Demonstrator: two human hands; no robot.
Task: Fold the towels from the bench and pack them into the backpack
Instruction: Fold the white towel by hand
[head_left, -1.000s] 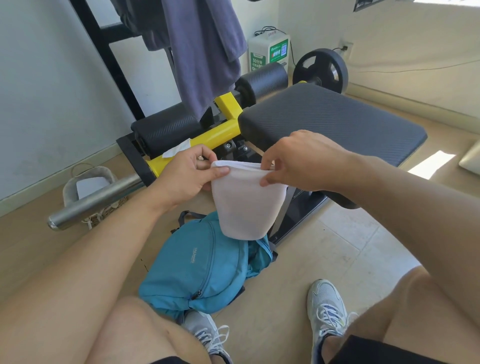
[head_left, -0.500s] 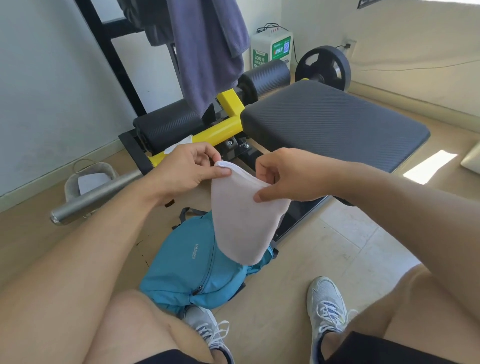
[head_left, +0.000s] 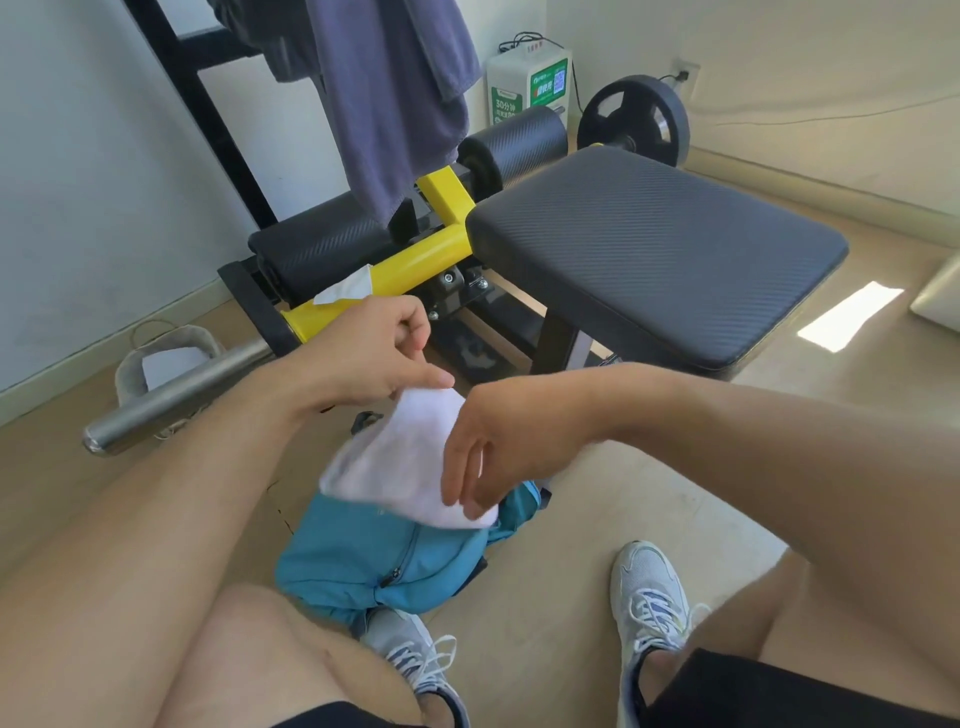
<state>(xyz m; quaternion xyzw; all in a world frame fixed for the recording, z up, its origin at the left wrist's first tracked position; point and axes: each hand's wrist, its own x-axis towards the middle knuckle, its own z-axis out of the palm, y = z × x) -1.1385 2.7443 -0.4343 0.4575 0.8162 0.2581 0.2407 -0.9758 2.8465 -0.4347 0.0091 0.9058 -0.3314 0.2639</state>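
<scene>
Both hands pinch the white towel (head_left: 395, 467) over the backpack (head_left: 374, 561), left hand (head_left: 374, 358) up top, right hand (head_left: 483, 447) at its lower edge.

A single wide-angle view from the person's head looks forward and steeply down, close over both bare forearms and knees. It faces a black padded weight bench (head_left: 654, 260) ahead, with a blue fabric backpack (head_left: 374, 561) on the beige floor (head_left: 597, 519) between the feet, low in the middle. Straight edges bow toward the frame's borders.

white towel (head_left: 402, 457); teal backpack (head_left: 363, 561)
</scene>
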